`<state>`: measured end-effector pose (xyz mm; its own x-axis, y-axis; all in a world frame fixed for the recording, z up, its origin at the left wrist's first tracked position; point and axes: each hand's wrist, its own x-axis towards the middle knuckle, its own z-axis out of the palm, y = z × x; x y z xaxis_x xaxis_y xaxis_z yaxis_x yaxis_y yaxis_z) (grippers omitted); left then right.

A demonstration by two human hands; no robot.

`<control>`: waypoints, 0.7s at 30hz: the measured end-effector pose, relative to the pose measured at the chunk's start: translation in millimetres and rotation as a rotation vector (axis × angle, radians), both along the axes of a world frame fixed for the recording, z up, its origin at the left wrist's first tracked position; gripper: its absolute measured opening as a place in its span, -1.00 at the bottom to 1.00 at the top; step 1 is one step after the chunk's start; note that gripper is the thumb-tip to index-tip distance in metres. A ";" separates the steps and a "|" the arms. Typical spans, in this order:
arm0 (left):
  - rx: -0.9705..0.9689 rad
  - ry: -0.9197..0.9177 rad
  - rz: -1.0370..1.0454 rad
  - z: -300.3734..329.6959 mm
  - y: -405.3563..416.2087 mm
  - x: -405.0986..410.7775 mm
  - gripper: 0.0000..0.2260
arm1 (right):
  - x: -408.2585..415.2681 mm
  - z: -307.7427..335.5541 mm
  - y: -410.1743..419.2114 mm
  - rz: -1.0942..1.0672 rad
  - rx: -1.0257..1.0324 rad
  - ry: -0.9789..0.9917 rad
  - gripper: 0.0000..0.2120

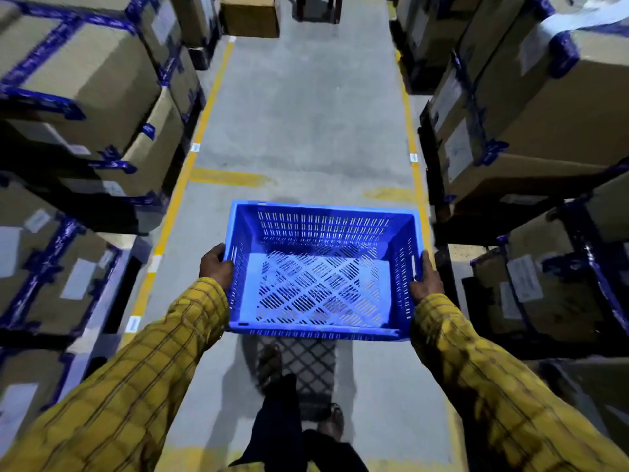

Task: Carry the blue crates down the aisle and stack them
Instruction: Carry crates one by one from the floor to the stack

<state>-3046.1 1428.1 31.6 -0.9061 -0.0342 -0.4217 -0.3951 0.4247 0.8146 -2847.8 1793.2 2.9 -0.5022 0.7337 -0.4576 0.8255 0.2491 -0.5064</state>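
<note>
both hands grip empty blue crate (321,274) by side walls, above aisle floor (306,114).

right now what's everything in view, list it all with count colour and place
blue crate: one, blue, empty, carried mid-aisle
cardboard boxes: many, brown with blue tape, stacked on both sides
far box: one, brown, at aisle end
floor lines: yellow, along both aisle edges
floor: grey concrete
left hand: grips crate's left rim
right hand: grips crate's right rim
sleeves: two, yellow checked
feet: in sandals, below crate
</note>
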 end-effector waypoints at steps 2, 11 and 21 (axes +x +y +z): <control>0.032 -0.037 -0.004 -20.8 4.1 -30.3 -0.60 | -22.9 -19.3 6.3 -0.048 -0.040 0.017 -0.23; 0.178 -0.174 -0.012 -147.9 44.0 -131.8 -0.55 | -100.6 -221.4 84.9 -0.141 -0.162 0.024 -0.21; 0.266 -0.207 0.037 -331.1 73.0 -190.8 -0.57 | -182.5 -331.2 95.5 -0.069 -0.231 0.238 -0.59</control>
<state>-3236.9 1501.0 -299.5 -0.8008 0.0699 -0.5948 -0.5746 0.1902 0.7960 -3030.3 1888.7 -328.3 -0.5675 0.6602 -0.4921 0.6885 0.0526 -0.7233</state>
